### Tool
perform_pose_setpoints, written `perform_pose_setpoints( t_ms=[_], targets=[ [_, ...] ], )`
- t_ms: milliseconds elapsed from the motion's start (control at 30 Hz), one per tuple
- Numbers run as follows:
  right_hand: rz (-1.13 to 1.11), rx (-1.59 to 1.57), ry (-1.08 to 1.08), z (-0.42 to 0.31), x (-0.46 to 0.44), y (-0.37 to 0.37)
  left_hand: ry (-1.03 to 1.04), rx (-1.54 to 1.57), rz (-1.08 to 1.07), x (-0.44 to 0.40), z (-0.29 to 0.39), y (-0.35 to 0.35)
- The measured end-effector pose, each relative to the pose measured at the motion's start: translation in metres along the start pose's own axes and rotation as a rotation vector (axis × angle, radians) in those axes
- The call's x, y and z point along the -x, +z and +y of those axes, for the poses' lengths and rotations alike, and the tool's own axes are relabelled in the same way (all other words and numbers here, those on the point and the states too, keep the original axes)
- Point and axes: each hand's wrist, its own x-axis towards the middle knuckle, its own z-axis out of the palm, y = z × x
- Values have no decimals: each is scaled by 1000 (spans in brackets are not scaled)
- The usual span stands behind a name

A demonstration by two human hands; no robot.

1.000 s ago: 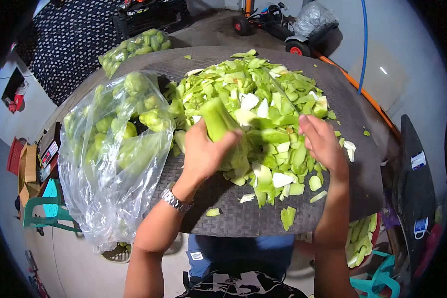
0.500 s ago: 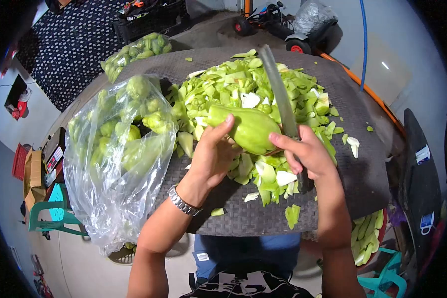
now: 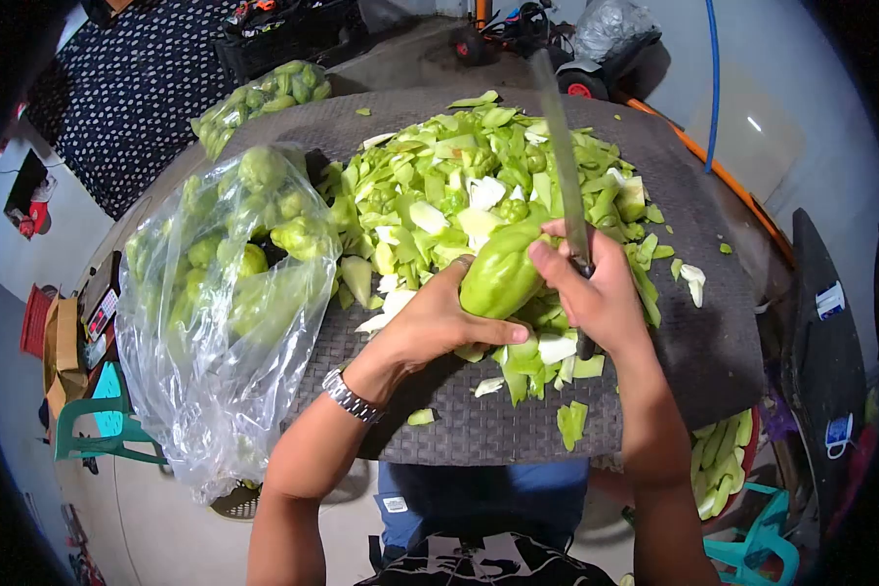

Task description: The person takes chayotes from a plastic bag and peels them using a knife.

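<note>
A pale green chayote point(image 3: 504, 273) is held over the table, tilted with its upper end to the right. My left hand point(image 3: 439, 317) grips it from the left and below, thumb and fingers closed round its lower end. In my right hand point(image 3: 601, 288) is a knife point(image 3: 565, 161), blade pointing up and away and dark handle in the palm. The right thumb and fingertips sit against the chayote's right side. Below and beyond both hands spreads a heap of green peels and pale cut pieces point(image 3: 439, 166).
A clear plastic bag point(image 3: 230, 361) of whole chayotes stands on the woven table point(image 3: 713, 337) at left. Another filled bag point(image 3: 278, 93) lies at the far left edge. A container of cut pieces point(image 3: 723, 464) sits low at right, near a green stool point(image 3: 757, 537).
The chayote has turned from lying sideways to a steeper tilt, and my left hand has shifted beneath its lower end. The knife blade has swung slightly right and more upright.
</note>
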Motion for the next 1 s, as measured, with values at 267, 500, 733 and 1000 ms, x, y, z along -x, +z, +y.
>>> perform_pose_setpoints(
  t_ms=[267,500,733,1000],
  targets=[
    [-53,588,-378,-8,8,-3,80,7,72,3,3,7],
    [-178,630,-368,-2,10,7,263,-518,366,1,-11,3],
    [-84,720,-406,3,3,-1,324,-603,322,3,-9,1],
    [-164,768,-40,-7,-15,-37,179,-322,349,10,10,2]
  ],
)
